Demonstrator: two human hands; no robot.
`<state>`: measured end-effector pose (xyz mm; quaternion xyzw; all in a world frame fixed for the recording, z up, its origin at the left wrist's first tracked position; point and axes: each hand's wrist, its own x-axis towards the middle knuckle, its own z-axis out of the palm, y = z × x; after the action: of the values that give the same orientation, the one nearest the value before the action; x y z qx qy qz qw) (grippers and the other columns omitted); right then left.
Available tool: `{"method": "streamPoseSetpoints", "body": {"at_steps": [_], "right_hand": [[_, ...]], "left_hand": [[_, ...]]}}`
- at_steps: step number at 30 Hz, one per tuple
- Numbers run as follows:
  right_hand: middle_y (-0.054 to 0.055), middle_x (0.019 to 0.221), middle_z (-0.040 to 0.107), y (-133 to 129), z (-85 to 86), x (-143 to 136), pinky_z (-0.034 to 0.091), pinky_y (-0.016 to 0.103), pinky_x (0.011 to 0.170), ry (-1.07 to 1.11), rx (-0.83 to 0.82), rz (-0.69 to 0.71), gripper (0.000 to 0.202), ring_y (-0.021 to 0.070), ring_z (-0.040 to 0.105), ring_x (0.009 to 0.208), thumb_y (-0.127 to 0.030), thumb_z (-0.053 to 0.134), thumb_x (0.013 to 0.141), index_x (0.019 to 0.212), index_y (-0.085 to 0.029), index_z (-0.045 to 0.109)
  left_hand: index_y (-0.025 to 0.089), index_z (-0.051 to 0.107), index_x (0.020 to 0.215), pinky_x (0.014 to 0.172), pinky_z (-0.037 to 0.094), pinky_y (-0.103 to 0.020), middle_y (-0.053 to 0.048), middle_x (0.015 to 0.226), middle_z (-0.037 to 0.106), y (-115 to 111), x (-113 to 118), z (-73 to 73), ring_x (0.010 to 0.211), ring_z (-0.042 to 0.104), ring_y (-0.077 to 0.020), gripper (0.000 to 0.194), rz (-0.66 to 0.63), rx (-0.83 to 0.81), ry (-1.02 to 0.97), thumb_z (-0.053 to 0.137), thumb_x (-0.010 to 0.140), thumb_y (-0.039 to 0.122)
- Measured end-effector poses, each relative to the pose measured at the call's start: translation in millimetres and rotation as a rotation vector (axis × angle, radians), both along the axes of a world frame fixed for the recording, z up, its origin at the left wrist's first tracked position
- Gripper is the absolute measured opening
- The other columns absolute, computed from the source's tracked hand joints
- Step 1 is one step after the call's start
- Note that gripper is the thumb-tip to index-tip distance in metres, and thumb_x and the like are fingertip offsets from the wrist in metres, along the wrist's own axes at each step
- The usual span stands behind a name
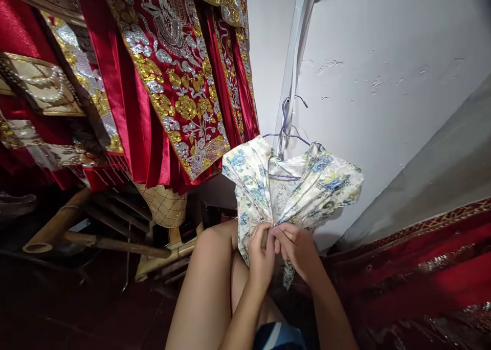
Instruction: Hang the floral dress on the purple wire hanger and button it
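A white floral blouse (253,173) with blue and yellow-green flowers hangs on a thin purple wire hanger (284,131) in front of me. Its front edges meet in a V where both hands come together. My left hand (261,245) pinches the blouse front from the left, thumb and fingers closed on the cloth. Close against it, my right hand (293,247) pinches the opposite edge. Whether a button or other fastener sits between the fingertips is too small to make out. The lower part of the blouse is partly hidden behind my hands.
Red garments with gold and silver embroidery (187,107) hang at the left. Below them stands a bamboo frame (115,242). A white wall (364,109) with a vertical rail (297,38) is behind the blouse. Red embroidered cloth (429,273) lies at the right. My bare knees (210,258) are below.
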<state>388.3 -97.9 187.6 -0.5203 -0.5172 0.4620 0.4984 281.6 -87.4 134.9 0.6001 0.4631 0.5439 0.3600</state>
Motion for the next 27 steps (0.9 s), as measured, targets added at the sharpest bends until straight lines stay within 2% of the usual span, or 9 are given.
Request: {"method": "streamPoseSetpoints", "body": {"at_steps": [4,10,13,15,16,19,22,24,27], "right_hand": [[-0.002,0.05,0.06,34.9,38.9,17.0,0.03,0.021,0.036,0.16,0.056,-0.089,0.023,0.0077,0.041,0.035,-0.038,0.074,0.074,0.073,-0.016,0.07],[0.002,0.054,0.064,97.0,127.7,22.5,0.029,0.015,0.034,0.265,0.325,-0.181,0.018,0.0043,0.046,0.038,-0.028,0.076,0.073,0.07,-0.011,0.07],[0.002,0.052,0.063,103.7,142.3,12.4,0.03,0.015,0.034,0.212,0.365,-0.184,0.015,0.005,0.047,0.036,-0.024,0.069,0.076,0.067,-0.012,0.068],[0.001,0.052,0.064,100.2,136.6,9.6,0.03,0.016,0.035,0.178,0.385,-0.172,0.013,0.0059,0.049,0.037,-0.023,0.066,0.077,0.07,-0.013,0.068],[0.0,0.052,0.063,97.2,131.4,9.8,0.031,0.016,0.035,0.173,0.401,-0.178,0.012,0.0061,0.049,0.037,-0.024,0.065,0.078,0.073,-0.014,0.068],[-0.002,0.052,0.062,85.6,117.9,14.2,0.033,0.017,0.038,0.134,0.439,-0.196,0.011,0.0068,0.049,0.039,-0.025,0.064,0.079,0.074,-0.015,0.067],[-0.002,0.052,0.061,74.3,117.0,18.0,0.034,0.019,0.041,0.064,0.468,-0.196,0.011,0.0077,0.049,0.04,-0.023,0.062,0.079,0.073,-0.016,0.067],[-0.002,0.051,0.06,71.1,119.8,19.0,0.034,0.019,0.042,0.054,0.487,-0.201,0.01,0.0081,0.048,0.041,-0.023,0.062,0.079,0.072,-0.016,0.066],[-0.003,0.05,0.056,77.6,115.0,19.4,0.032,0.021,0.042,0.039,0.5,-0.22,0.01,0.009,0.045,0.042,-0.025,0.064,0.079,0.072,-0.017,0.064]], "left_hand": [[0.027,0.06,0.086,0.076,0.043,-0.035,-0.006,0.081,0.062,2.6,7.6,-1.9,0.079,0.058,-0.0243,0.023,-0.018,0.025,0.009,0.046,0.099,0.041],[0.021,0.057,0.082,0.072,0.04,-0.03,-0.004,0.078,0.059,10.4,10.7,-27.5,0.077,0.056,-0.0202,0.024,-0.034,0.087,0.132,0.044,0.099,0.033],[0.019,0.059,0.083,0.071,0.042,-0.028,-0.003,0.079,0.06,15.0,7.7,-28.0,0.076,0.056,-0.0182,0.023,-0.073,0.102,0.139,0.046,0.099,0.029],[0.019,0.063,0.094,0.076,0.045,-0.03,-0.005,0.087,0.064,21.7,1.1,-9.7,0.083,0.059,-0.0189,0.013,-0.07,0.147,0.109,0.053,0.096,0.027],[0.019,0.065,0.104,0.081,0.047,-0.031,-0.006,0.094,0.065,26.7,-3.1,6.4,0.088,0.06,-0.0197,0.014,-0.047,0.194,0.083,0.058,0.094,0.025],[0.022,0.054,0.138,0.09,0.048,-0.035,-0.009,0.111,0.065,47.5,-14.1,74.6,0.097,0.062,-0.0199,0.044,0.072,0.413,0.017,0.06,0.094,0.024],[0.022,0.055,0.138,0.086,0.05,-0.033,-0.008,0.107,0.068,72.3,-14.7,139.8,0.092,0.063,-0.0175,0.039,-0.022,0.608,0.089,0.049,0.1,0.023],[0.019,0.066,0.118,0.083,0.05,-0.031,-0.006,0.099,0.069,86.4,-8.8,163.7,0.089,0.063,-0.0173,0.025,-0.092,0.668,0.213,0.05,0.099,0.02],[0.017,0.067,0.094,0.079,0.048,-0.03,-0.005,0.089,0.067,97.3,1.5,171.8,0.085,0.062,-0.0175,0.016,-0.081,0.724,0.343,0.051,0.098,0.017]]}}
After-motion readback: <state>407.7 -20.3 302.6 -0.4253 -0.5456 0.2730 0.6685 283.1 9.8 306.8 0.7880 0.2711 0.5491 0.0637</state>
